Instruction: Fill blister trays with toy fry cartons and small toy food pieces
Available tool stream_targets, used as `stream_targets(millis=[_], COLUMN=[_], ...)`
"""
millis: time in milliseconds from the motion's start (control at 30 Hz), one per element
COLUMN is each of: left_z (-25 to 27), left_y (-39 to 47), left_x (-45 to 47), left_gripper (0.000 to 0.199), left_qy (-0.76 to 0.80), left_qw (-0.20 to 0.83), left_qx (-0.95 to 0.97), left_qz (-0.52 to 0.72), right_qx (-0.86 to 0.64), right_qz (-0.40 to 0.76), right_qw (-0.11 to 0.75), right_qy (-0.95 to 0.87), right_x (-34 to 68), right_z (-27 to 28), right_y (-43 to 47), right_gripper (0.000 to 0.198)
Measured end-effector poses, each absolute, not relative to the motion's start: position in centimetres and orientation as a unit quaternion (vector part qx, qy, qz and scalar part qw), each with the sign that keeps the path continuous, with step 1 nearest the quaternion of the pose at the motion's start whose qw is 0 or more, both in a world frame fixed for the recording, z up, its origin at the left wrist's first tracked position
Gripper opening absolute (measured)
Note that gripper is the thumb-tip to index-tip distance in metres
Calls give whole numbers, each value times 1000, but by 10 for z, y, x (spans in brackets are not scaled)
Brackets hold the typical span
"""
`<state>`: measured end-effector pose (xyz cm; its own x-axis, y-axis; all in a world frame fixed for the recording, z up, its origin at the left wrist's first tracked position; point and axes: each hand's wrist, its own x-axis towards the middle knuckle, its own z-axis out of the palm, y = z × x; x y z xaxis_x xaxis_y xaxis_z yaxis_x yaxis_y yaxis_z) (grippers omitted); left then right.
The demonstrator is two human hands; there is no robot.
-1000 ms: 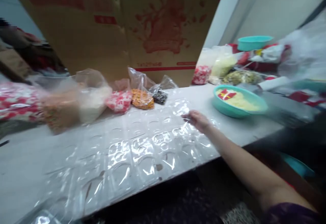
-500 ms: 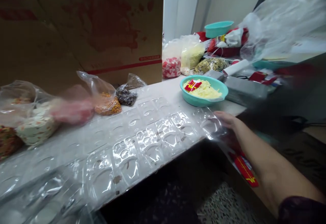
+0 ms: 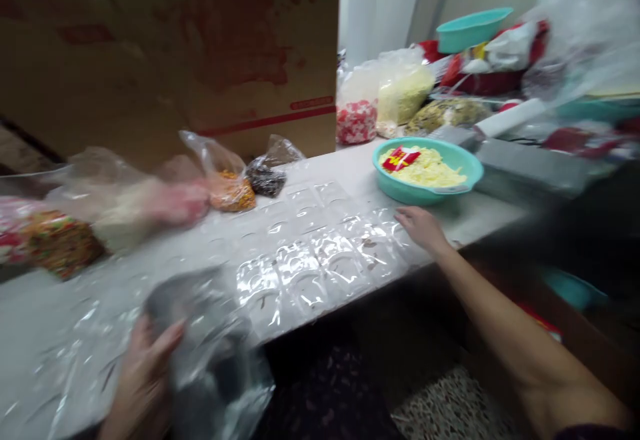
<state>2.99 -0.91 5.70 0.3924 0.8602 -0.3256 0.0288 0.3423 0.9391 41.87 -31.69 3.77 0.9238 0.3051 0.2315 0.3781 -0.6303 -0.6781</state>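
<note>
The left hand [image 3: 146, 370] has fingers gripping clear plastic bags [image 3: 210, 347] at near left, whose trailing film could snag the clear pouches [image 3: 345, 270] on the counter [image 3: 345, 165]; whether the right hand [image 3: 423, 228], at their right end, pinches one, I cannot tell.

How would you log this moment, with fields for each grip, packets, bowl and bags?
Left grip: holds clear plastic, blurred
Right grip: at the right end of the packets; whether it pinches one is unclear
Packets: clear, flat, in rows on the table
Bowl: turquoise, beyond the packets; pale yellow pieces and red label inside
Bags: several, some before a box
</note>
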Motion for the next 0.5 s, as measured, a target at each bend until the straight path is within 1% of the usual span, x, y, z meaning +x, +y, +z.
stream_targets(millis=[33, 100, 133, 200, 300, 400, 500], left_z=[70, 91, 98, 102, 97, 92, 90], left_y=[-19, -38, -46, -56, -59, -55, -53], left_x=[51, 90, 106, 124, 122, 110, 103], left_gripper=[79, 78, 78, 77, 76, 77, 80], left_qy=[433, 358, 334, 305, 284, 282, 283], left_qw=[684, 717, 733, 751, 763, 780, 797], left_qx=[506, 527, 523, 516, 509, 490, 467], left_qz=[297, 283, 279, 277, 279, 269, 258], right_qx=[-870, -768, -711, -633, -596, -584, -570], right_qz=[-36, 80, 130, 192, 277, 344, 382], right_qw=[428, 500, 523, 553, 585, 601, 613], right_qy=[-242, -392, -452, -506, -474, -424, -392], right_x=[393, 334, 304, 253, 213, 206, 208], right_z=[47, 68, 78, 90, 90, 78, 68], right_y=[-293, -244, -222, -187, -157, -145, -144], right_gripper=[23, 25, 25, 24, 21, 18, 15])
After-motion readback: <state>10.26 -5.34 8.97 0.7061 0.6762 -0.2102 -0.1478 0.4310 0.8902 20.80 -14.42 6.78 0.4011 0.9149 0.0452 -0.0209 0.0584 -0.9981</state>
